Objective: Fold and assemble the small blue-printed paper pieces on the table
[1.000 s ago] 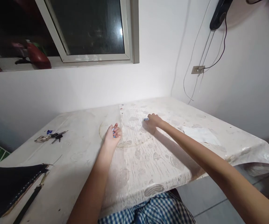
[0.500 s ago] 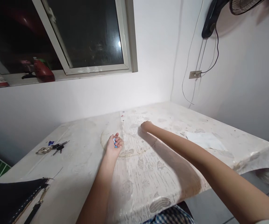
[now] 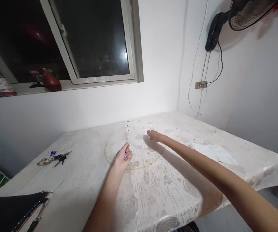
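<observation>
My left hand (image 3: 122,158) is above the middle of the table, fingers curled around a small blue-and-white object (image 3: 125,155). Only bits of it show between thumb and fingers, so its kind is unclear. Farther out and to the right, my right hand (image 3: 153,136) is closed, its back toward me. Whatever its fingers may hold is hidden. Beneath both hands spreads a pale patterned plastic tablecloth (image 3: 151,187) with a yellowish ring stain.
Keys (image 3: 61,158) with a fob (image 3: 45,160) lie at the left beside a small blue scrap (image 3: 53,153). A black purse (image 3: 11,211) occupies the near left corner. White paper (image 3: 215,154) lies at right. A wall fan (image 3: 212,32) hangs above; bottles (image 3: 52,80) stand on the windowsill.
My left hand has closed more tightly over the blue-and-white object and moved slightly right. The right hand has shifted a little and turned, still closed. The whole view has tilted up slightly.
</observation>
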Demonstrator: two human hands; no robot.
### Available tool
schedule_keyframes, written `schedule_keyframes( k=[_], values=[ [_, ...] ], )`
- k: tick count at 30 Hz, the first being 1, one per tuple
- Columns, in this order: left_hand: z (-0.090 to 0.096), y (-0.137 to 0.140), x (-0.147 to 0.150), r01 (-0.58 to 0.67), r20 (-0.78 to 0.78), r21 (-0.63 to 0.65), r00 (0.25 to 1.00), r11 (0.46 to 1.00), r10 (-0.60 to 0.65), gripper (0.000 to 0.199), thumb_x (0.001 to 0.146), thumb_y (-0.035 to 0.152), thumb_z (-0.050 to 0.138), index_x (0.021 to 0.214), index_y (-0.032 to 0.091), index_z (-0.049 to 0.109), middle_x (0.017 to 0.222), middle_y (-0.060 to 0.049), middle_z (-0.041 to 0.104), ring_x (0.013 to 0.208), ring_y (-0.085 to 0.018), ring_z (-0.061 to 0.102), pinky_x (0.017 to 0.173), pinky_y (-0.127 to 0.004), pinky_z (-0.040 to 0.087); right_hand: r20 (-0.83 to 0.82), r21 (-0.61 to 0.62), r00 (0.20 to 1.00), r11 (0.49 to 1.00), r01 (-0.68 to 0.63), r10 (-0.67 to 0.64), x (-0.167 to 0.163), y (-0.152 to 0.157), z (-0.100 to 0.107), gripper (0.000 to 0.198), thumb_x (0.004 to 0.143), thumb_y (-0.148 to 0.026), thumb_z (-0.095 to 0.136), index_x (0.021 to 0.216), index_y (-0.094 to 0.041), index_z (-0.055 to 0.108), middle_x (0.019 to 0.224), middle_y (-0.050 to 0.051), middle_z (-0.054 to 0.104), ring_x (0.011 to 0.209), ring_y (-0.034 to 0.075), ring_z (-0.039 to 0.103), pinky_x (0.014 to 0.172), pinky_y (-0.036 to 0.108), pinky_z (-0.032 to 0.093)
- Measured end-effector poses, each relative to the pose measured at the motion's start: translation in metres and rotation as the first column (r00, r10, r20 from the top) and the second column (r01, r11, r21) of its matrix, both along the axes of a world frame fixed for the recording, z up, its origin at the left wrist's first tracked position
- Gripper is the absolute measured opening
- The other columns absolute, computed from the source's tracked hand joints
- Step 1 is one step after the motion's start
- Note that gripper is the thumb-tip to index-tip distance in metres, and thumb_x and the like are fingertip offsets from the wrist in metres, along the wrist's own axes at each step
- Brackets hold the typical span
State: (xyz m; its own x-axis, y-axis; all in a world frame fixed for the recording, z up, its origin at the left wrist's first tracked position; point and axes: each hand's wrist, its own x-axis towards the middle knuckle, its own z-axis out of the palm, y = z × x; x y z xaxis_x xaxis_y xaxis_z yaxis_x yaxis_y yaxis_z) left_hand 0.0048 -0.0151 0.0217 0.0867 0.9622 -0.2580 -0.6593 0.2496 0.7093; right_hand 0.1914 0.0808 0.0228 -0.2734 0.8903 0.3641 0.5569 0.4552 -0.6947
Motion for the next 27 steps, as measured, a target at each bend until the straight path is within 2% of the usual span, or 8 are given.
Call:
schedule_keyframes(
  k=[3,5,8,12,17,21,24,27],
  values=[
    [-0.006,-0.002,0.006,0.049,-0.15,0.079,0.988,0.996,-0.037,0.022,0.07,0.02,0.067,0.065,0.015,0.047,0.049,0.008,0.038,0.032,0.002,0.022,0.03,-0.014,0.012,0.133,-0.045,0.987,0.995,-0.088,0.094,-0.016,-0.039,0.003,0.053,0.064,0.005,0.053,0.114,-0.012,0.051,0.074,0.003,0.06,0.068,0.017,0.056,0.059,0.024,0.04],
    [-0.011,-0.003,0.009,0.062,-0.227,0.122,0.973,0.991,-0.033,0.022,0.068,0.025,0.07,0.069,0.013,0.051,0.054,0.005,0.044,0.033,0.003,0.021,0.03,-0.014,0.012,0.215,0.042,0.966,0.987,-0.156,0.143,-0.03,-0.065,0.003,0.067,0.067,0.003,0.044,0.132,-0.015,0.034,0.087,0.006,0.061,0.076,0.017,0.055,0.061,0.024,0.038],
    [-0.016,-0.005,0.014,0.09,-0.305,0.175,0.952,0.98,-0.033,0.025,0.066,0.03,0.071,0.072,0.011,0.055,0.06,0.003,0.05,0.035,0.003,0.022,0.032,-0.013,0.013,0.272,0.171,0.96,0.978,-0.116,0.066,-0.047,-0.092,-0.002,0.071,0.069,-0.003,0.042,0.137,-0.014,0.025,0.095,0.011,0.06,0.085,0.021,0.051,0.061,0.026,0.036],
    [-0.021,-0.009,0.025,0.05,-0.397,0.196,0.917,0.979,0.032,0.024,0.06,0.025,0.074,0.069,0.012,0.056,0.046,0.009,0.036,0.036,0.0,0.025,0.034,-0.014,0.016,0.22,0.185,0.975,0.981,-0.058,0.016,-0.055,-0.102,-0.014,0.073,0.065,-0.005,0.045,0.135,-0.012,0.028,0.095,0.011,0.059,0.092,0.024,0.046,0.064,0.027,0.037],
    [-0.024,-0.014,0.034,0.017,-0.389,0.216,0.919,0.976,0.07,0.03,0.058,0.03,0.074,0.058,0.014,0.049,0.042,0.01,0.03,0.037,-0.001,0.026,0.036,-0.016,0.019,0.017,0.15,0.997,0.985,-0.083,0.081,-0.055,-0.1,-0.027,0.07,0.065,-0.003,0.041,0.134,-0.011,0.032,0.095,0.012,0.057,0.095,0.022,0.046,0.071,0.027,0.041],
    [-0.022,-0.018,0.036,0.01,-0.491,0.307,0.858,0.952,0.149,0.026,0.061,0.033,0.072,0.067,0.015,0.054,0.04,0.01,0.036,0.033,-0.003,0.032,0.035,-0.017,0.021,-0.05,0.201,0.998,0.979,-0.026,0.037,-0.055,-0.098,-0.034,0.064,0.064,-0.002,0.038,0.127,-0.012,0.043,0.087,0.01,0.059,0.101,0.024,0.045,0.085,0.034,0.037],
    [-0.019,-0.019,0.037,0.03,-0.562,0.392,0.799,0.92,0.213,0.025,0.064,0.035,0.07,0.074,0.016,0.057,0.038,0.009,0.04,0.03,-0.006,0.036,0.034,-0.018,0.023,-0.121,0.273,0.991,0.962,-0.016,0.05,-0.055,-0.096,-0.038,0.06,0.065,-0.001,0.037,0.123,-0.014,0.047,0.099,0.011,0.061,0.105,0.024,0.045,0.092,0.038,0.033],
    [-0.019,-0.019,0.036,0.053,-0.575,0.428,0.786,0.902,0.227,0.027,0.065,0.036,0.068,0.079,0.016,0.058,0.036,0.01,0.039,0.029,-0.007,0.037,0.033,-0.018,0.023,-0.203,0.27,0.967,0.958,-0.093,0.151,-0.053,-0.093,-0.042,0.062,0.071,-0.002,0.036,0.13,-0.02,0.04,0.111,0.009,0.059,0.103,0.021,0.05,0.091,0.039,0.038]
  ],
)
